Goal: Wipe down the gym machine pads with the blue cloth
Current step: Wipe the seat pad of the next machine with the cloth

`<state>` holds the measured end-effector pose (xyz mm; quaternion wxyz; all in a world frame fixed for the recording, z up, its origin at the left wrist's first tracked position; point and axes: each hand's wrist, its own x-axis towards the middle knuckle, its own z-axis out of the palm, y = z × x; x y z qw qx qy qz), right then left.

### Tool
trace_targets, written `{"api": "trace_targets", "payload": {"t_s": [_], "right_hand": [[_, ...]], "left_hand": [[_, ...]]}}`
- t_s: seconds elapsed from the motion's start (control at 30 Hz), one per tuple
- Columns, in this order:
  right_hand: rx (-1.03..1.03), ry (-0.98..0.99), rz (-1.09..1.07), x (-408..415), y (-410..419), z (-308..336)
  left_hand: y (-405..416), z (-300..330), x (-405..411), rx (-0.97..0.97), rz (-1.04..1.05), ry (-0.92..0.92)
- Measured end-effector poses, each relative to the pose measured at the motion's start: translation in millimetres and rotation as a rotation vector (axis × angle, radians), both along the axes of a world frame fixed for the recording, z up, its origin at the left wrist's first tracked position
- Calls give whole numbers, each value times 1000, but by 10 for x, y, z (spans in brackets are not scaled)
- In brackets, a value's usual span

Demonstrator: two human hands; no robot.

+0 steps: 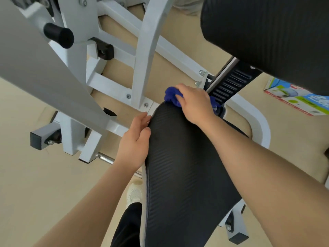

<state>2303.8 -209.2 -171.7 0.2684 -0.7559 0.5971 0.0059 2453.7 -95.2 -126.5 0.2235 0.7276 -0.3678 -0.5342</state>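
In the head view, the right hand [193,102] sits at the centre of the frame, clenched around the bunched blue cloth [171,96] and pressing it on the far tip of the long black seat pad [179,175]. The left hand [136,141] lies loosely curled on the pad's left edge, steadying it and holding nothing. The wipe seems to be at the pad's end; whether its length is already clean cannot be told. The big black pad [267,32] at upper right looks yet to be done.

The printing on the colourful box [300,99] is too blurred to read.
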Motion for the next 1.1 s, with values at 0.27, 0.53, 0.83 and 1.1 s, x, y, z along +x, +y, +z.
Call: {"api": "trace_targets", "payload": {"t_s": [0.27,0.53,0.83,1.1], "right_hand": [[20,1,242,537,43,129],[173,119,502,731,121,283],[27,150,854,826,898,610],[129,486,695,1183,992,558]], "left_hand": [[127,-43,276,0,284,68],[320,45,270,24,382,-40],[518,149,181,-11,351,38],[771,14,425,-27,377,-69]]}}
